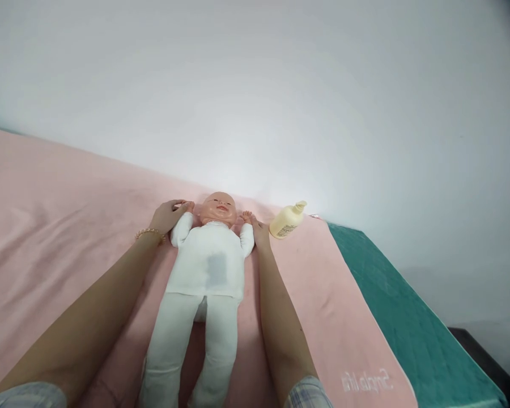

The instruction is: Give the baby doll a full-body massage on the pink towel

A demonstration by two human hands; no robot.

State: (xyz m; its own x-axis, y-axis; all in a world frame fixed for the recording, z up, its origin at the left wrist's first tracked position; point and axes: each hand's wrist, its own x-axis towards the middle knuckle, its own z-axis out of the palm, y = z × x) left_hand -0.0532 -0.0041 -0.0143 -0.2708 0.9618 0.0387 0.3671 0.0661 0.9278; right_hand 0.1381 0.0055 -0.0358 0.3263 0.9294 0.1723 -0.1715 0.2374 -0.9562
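Observation:
A baby doll (229, 258) in a white top and white trousers lies on its back, head toward the wall. Both its arms are bent up beside its head. My left hand (166, 216), with a beaded bracelet at the wrist, is closed on the doll's hand at the left of the head. On the other side, my right hand (261, 233) grips the doll's other hand, its thumb against the small fingers. Some of my fingers are hidden behind the doll's hands. Just right of my right hand is a pale yellow pump bottle (285, 221), tilted.
Beneath the doll spreads a pink blanket (331, 317), wrinkled on the left, with pale lettering near its lower right corner. A green padded surface (391, 300) shows past its right edge. Behind rises a white wall (255, 96). Something dark (484, 351) stands at the lower right.

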